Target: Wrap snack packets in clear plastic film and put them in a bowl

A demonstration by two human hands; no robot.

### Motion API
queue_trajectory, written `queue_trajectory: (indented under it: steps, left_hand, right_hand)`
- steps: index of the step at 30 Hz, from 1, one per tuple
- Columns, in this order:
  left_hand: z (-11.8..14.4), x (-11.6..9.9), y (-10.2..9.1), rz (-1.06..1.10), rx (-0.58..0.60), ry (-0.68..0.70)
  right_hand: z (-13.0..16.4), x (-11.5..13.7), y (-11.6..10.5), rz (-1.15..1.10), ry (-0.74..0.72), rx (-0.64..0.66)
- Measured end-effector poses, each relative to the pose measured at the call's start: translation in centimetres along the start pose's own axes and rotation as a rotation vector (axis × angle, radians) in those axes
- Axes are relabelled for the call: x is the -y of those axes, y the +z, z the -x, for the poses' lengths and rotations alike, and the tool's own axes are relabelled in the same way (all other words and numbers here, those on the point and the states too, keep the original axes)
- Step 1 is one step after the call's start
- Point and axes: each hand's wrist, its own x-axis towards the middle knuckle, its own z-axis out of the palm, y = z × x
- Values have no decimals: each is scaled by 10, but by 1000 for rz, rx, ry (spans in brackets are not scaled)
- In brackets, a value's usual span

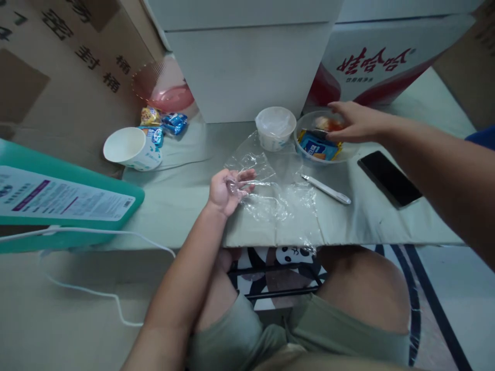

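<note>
My left hand (228,191) is closed on a thin clear plastic bag (284,206), which spreads over the table to the right of my fingers. My right hand (358,121) reaches over a clear plastic bowl (300,150), thumb and fingers apart. Nearest its fingertips lies a small orange-and-white item (328,123) in the bowl; whether they touch it is hard to see. A blue-and-yellow snack packet (320,146) also lies in the bowl. Just left of the bowl stands a white paper cup (275,129) with clear plastic over its mouth.
A white utility knife (327,189) and a black phone (390,179) lie on the right. Leftward are a tipped paper cup (133,149), several snack packets (174,123), a pink clear basket (164,87) and a green container (77,190). White boxes (251,72) stand behind.
</note>
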Motion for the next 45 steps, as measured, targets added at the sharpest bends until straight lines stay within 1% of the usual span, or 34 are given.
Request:
queue_trajectory:
  steps: [1, 2, 3, 4, 6, 7, 8, 9, 10, 12, 14, 16, 18, 20, 23, 26, 28, 30, 31, 32, 33, 35, 36, 37, 38, 39, 41, 42, 43, 45]
  left_hand:
    - [-1, 0, 0, -13, 5, -1]
    - [-2, -1, -1, -24, 8, 0]
    - [-2, -1, -1, -31, 9, -1]
    - [-2, -2, -1, -34, 7, -1]
    - [-3, -2, 0, -34, -4, 2]
    - [-4, -2, 0, -33, -8, 6]
    - [-5, -2, 0, -32, -15, 16]
    - [-6, -1, 0, -26, -27, 32]
    - [-8, 0, -1, -13, -46, 53]
    - [-10, 2, -3, 33, -106, 101]
    - [-12, 6, -7, 63, -173, 147]
    - [-12, 10, -13, 42, -208, 185]
    - [-11, 12, -17, -3, -210, 211]
    - [-9, 10, -19, -52, -192, 203]
    - [-4, 0, -18, -198, -181, 129]
    - [6, -16, -19, -451, -244, 67]
    - [18, -26, -25, -632, -292, 24]
    - [33, -33, -34, -766, -311, -32]
    - [41, -34, -39, -799, -317, -44]
    - [48, -34, -44, -803, -328, -25]
    - [53, -32, -48, -783, -344, 32]
    - [58, -24, -53, -721, -350, 242]
    - [57, -18, -54, -711, -320, 358]
    - [55, -11, -55, -730, -255, 448]
    - [51, -4, -56, -773, -161, 497]
    - [48, 1, -57, -829, -51, 513]
    - [44, 9, -62, -963, 162, 490]
    - [43, 11, -64, -1045, 248, 478]
    - [43, 13, -67, -1144, 317, 477]
    - [45, 17, -71, -1380, 409, 488]
  right_hand:
    - [3, 8, -1, 132, 12, 100]
    - [11, 21, -3, 211, 18, 148]
    - [23, 37, -5, 224, 1, 140]
    - [40, 54, -6, 198, -40, 29]
    - [84, 91, -2, 80, -38, -193]
    - [107, 106, 4, -48, -34, -220]
    - [131, 119, 12, -189, -53, -185]
    - [153, 129, 21, -264, -74, -81]
    - [172, 135, 32, -289, -134, 45]
    - [202, 139, 52, -268, -271, 242]
    - [221, 134, 68, -174, -335, 374]
    - [231, 127, 78, -66, -319, 441]
    - [233, 121, 85, -13, -289, 429]
    - [230, 116, 88, -59, -266, 339]
    - [223, 113, 85, -237, -176, 163]
    - [219, 110, 77, -447, -27, -18]
    - [219, 109, 72, -590, 81, -119]
    - [220, 109, 70, -716, 195, -173]
    - [220, 110, 69, -756, 249, -189]
    - [220, 111, 69, -778, 296, -205]
    - [220, 112, 70, -783, 333, -226]
    - [220, 114, 71, -765, 384, -267]
    - [219, 114, 71, -757, 400, -284]
    - [219, 114, 72, -751, 413, -299]
    - [218, 112, 73, -744, 428, -311]
    - [218, 111, 74, -734, 444, -321]
    - [217, 105, 76, -703, 480, -334]
    - [216, 102, 77, -687, 494, -344]
    - [215, 99, 78, -676, 502, -359]
    - [212, 94, 79, -675, 504, -405]
